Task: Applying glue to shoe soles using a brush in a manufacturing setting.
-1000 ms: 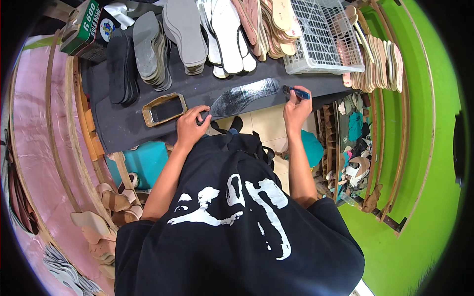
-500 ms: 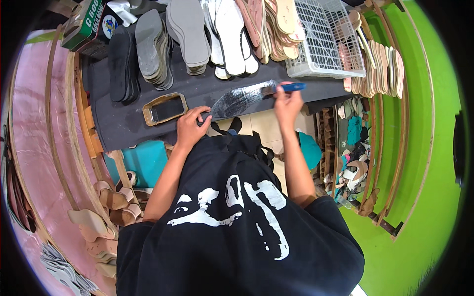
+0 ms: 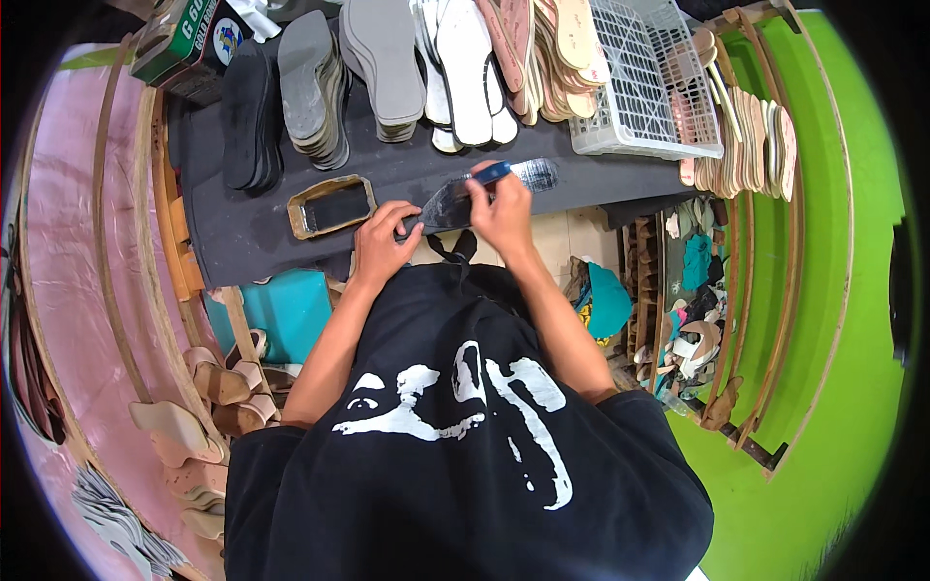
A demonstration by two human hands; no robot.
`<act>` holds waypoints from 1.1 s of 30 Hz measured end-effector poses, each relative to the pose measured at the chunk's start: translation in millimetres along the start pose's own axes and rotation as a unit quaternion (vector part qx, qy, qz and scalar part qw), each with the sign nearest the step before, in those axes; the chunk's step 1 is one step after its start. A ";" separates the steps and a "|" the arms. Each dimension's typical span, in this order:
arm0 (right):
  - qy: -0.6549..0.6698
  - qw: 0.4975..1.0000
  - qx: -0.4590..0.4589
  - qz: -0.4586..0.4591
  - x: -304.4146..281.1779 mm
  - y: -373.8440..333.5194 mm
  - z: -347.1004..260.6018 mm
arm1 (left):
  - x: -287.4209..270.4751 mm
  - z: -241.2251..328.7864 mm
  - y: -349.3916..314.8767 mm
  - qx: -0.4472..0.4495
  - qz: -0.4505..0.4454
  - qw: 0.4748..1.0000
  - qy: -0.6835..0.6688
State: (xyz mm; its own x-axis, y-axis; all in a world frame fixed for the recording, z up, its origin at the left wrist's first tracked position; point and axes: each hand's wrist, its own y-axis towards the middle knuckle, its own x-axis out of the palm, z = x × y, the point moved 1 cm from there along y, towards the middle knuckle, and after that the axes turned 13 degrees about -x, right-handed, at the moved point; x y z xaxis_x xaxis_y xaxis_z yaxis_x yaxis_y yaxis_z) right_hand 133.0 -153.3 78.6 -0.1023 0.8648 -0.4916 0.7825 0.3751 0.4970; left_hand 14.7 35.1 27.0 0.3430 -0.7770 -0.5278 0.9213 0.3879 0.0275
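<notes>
A black shoe sole (image 3: 538,175), shiny with a wet-looking coating, lies flat near the front edge of the dark-covered table (image 3: 387,167). My left hand (image 3: 385,237) presses its fingertips on the sole's left end. Over the middle of the sole, my right hand (image 3: 501,213) is closed round a brush with a blue handle (image 3: 492,173). The bristles are mostly hidden behind my fingers. Left of my left hand stands a cut-open container (image 3: 303,222) with a crusted brown rim and dark contents.
Along the table's back stand stacks of black soles (image 3: 250,126), grey soles (image 3: 383,58), white soles (image 3: 465,73) and beige insoles (image 3: 573,39). A clear plastic basket (image 3: 644,87) sits right of them, a green tin (image 3: 184,48) at the far left. Wooden racks (image 3: 160,290) hold footwear pieces on the left.
My right hand has swept the brush leftward, from the sole's right end to its middle. My left hand stays at the left end. The view has shifted slightly.
</notes>
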 end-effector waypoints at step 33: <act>0.036 0.994 -0.022 -0.106 24.8 -20.2 -48.7 | -21.0 -20.0 -7.7 0.047 -0.076 0.994 -0.057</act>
State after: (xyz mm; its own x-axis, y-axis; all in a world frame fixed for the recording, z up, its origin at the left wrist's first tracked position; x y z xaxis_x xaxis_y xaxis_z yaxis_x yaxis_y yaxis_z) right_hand 84.8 -123.1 91.2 -0.3063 0.7864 -0.5365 0.7110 0.5637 0.4204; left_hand -3.3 58.3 20.9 0.2114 -0.8767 -0.4320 0.9755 0.2171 0.0367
